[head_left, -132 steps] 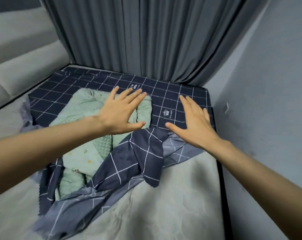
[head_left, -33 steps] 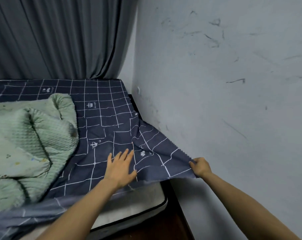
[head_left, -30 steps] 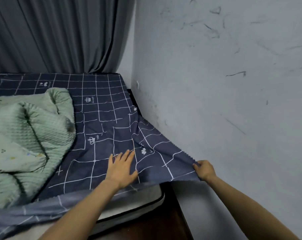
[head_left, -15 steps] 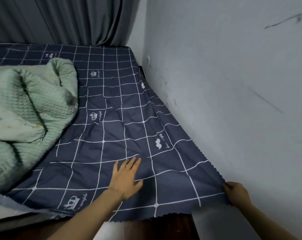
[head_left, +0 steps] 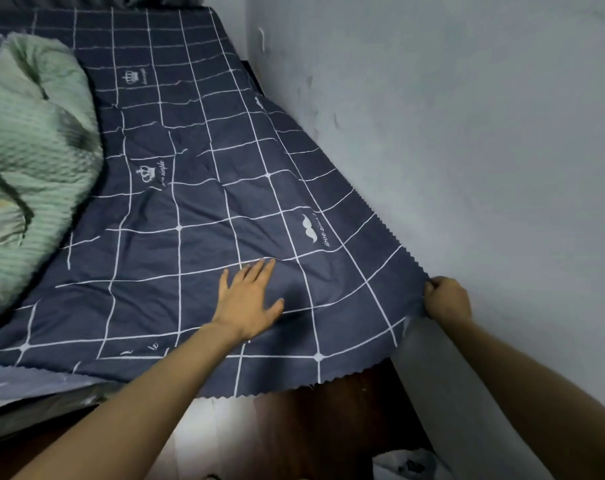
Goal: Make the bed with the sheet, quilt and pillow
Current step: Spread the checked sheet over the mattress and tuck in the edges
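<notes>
A dark navy sheet (head_left: 197,202) with a white grid and small crown and moustache prints covers the bed. Its near edge hangs over the foot of the mattress. My left hand (head_left: 247,299) lies flat on the sheet near that edge, fingers spread. My right hand (head_left: 446,301) is closed on the sheet's near right corner, held up against the wall. A crumpled pale green quilt (head_left: 30,161) is heaped on the sheet at the left. No pillow is in view.
A grey wall (head_left: 467,133) runs along the right side of the bed, tight against it. Dark brown floor (head_left: 328,420) shows below the sheet's edge. A pale plastic bag (head_left: 408,464) lies on the floor at the bottom right.
The sheet has been drawn toward the foot of the bed and now covers the bare mattress. My right hand kept hold of the corner; my left hand stayed flat on the sheet.
</notes>
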